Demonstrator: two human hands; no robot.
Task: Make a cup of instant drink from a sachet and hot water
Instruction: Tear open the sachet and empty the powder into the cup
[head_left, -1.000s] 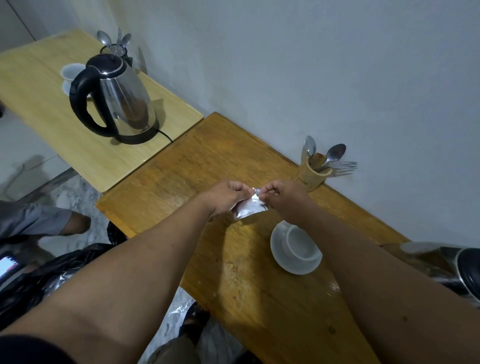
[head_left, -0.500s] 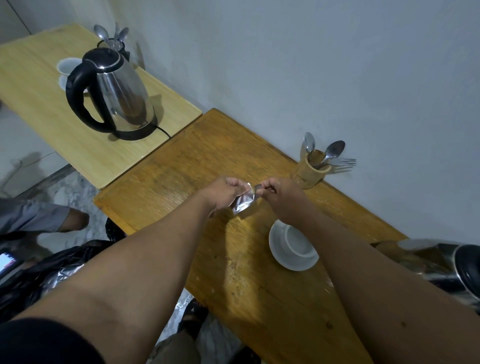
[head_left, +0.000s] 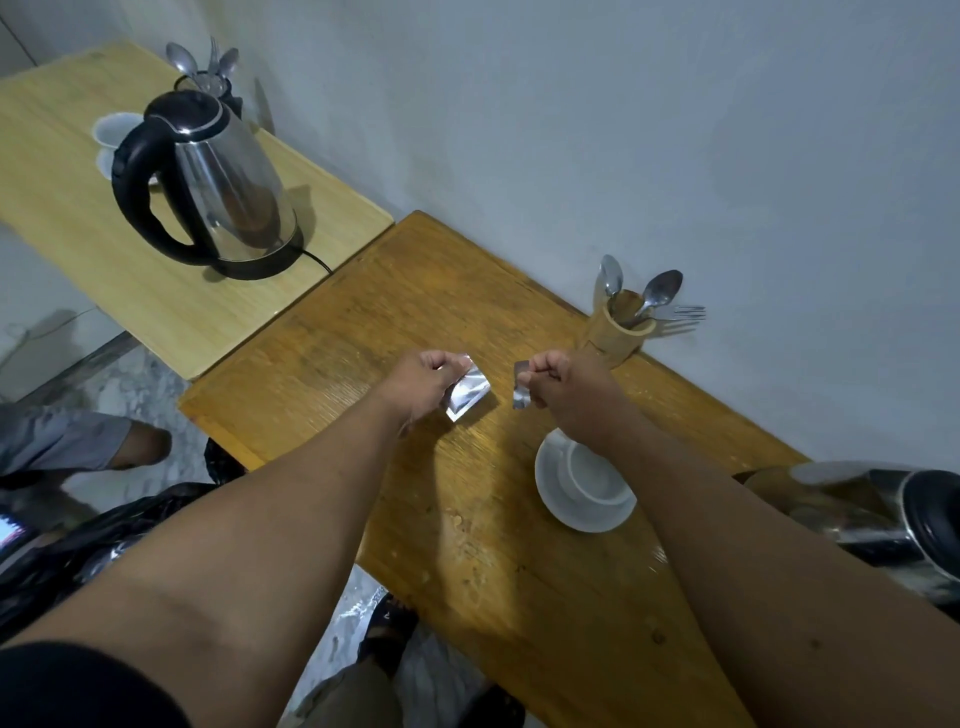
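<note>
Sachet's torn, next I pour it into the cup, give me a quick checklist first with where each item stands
1. Sachet torn open: ok, the torn strip is held apart in the right hand.
2. Left hand grips the sachet firmly: ok.
3. Cup upright on its saucer: ok.
4. Cup empty and dry: cannot tell.
5. Sachet over the cup: not ok, it is off to the left.
6. Spoon to hand: ok, in the wooden holder.

Wooden table (head_left: 519, 597) carries saucer (head_left: 582, 506), bamboo holder (head_left: 615, 338), kettle (head_left: 883, 525)
</note>
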